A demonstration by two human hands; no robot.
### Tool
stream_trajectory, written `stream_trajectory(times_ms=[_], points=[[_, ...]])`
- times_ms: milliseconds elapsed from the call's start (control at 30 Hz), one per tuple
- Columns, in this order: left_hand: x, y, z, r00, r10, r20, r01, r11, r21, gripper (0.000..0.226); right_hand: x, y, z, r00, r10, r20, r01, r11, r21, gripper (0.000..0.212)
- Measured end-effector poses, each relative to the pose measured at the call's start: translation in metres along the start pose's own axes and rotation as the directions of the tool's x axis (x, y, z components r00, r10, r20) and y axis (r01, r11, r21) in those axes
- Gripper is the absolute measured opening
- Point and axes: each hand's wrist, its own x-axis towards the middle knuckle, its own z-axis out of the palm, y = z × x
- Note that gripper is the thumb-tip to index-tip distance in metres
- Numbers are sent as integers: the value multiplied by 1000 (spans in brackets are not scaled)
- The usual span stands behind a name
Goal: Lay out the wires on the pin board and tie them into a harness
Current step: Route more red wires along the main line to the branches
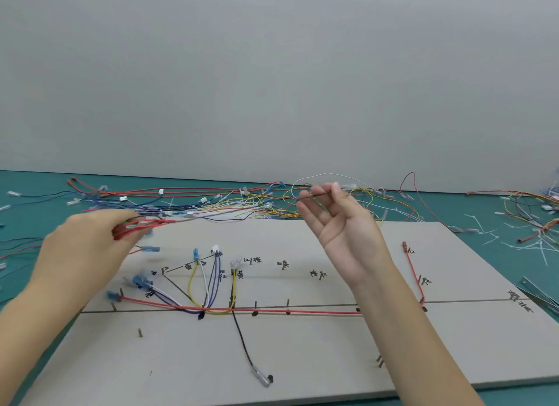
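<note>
— Green bench, grey wall: what are we holding?
— Our right hand point(338, 224), palm up, fingers loosely spread, pinches a thin dark wire point(320, 194) at thumb and forefinger. Our left hand point(87, 248) curls round red wires point(142, 225).
— And beneath our fingers?
— The pin board point(302, 360), a long red wire point(302, 311) already routed.

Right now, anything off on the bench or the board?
Nothing damaged. The pin board routing looks orderly. Behind it, the loose wires lie in one tangled heap, and cut cable ties are scattered on the green mat at right. Left hand is motion-blurred.
</note>
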Motion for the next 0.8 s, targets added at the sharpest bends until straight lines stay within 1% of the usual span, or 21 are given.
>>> stream_trajectory(times_ms=[67, 133, 233, 300, 367, 400, 433, 500, 533, 600, 633, 733, 800], points=[[-3, 8, -1, 999, -2, 46, 5, 999, -52, 33, 0, 5, -5, 999, 44, -24, -43, 999, 23, 20], [-4, 19, -2, 991, -1, 136, 30, 976, -214, 35, -1, 11, -8, 995, 89, -47, -87, 995, 47, 18], [-4, 29, -4, 974, -13, 225, 114, 890, -442, 42, -3, 19, -8, 988, 143, -55, -141, 989, 44, 17], [-4, 33, -6, 969, 5, 247, 130, 841, -525, 46, -4, 26, -5, 984, 171, -42, -171, 985, -5, 19], [-5, 35, -8, 964, 38, 265, 126, 808, -575, 54, -7, 33, 0, 978, 203, -38, -206, 974, -93, 21], [-5, 36, -8, 962, 50, 269, 126, 791, -599, 51, -8, 37, 3, 975, 219, -39, -223, 963, -153, 21], [-5, 37, -7, 961, 63, 269, 124, 771, -624, 42, -10, 41, 6, 971, 235, -41, -238, 946, -219, 21], [-4, 38, -6, 962, 81, 261, 115, 748, -653, 21, -14, 50, 12, 962, 272, -38, -266, 889, -373, 19], [-4, 38, -4, 962, 87, 258, 109, 746, -657, 17, -16, 54, 15, 955, 294, -34, -275, 841, -465, 15], [-5, 39, -1, 961, 99, 260, 104, 740, -665, 17, -22, 64, 21, 941, 339, -1, -260, 720, -644, 8], [-5, 39, 0, 960, 105, 261, 104, 730, -675, 18, -26, 70, 24, 936, 352, 28, -228, 664, -712, 7], [-7, 42, 2, 963, 98, 251, 121, 676, -727, 13, -33, 89, 26, 939, 324, 118, -85, 548, -832, 13], [-8, 44, 1, 966, 97, 239, 126, 634, -763, 7, -36, 98, 28, 941, 309, 136, -39, 500, -865, 17]])
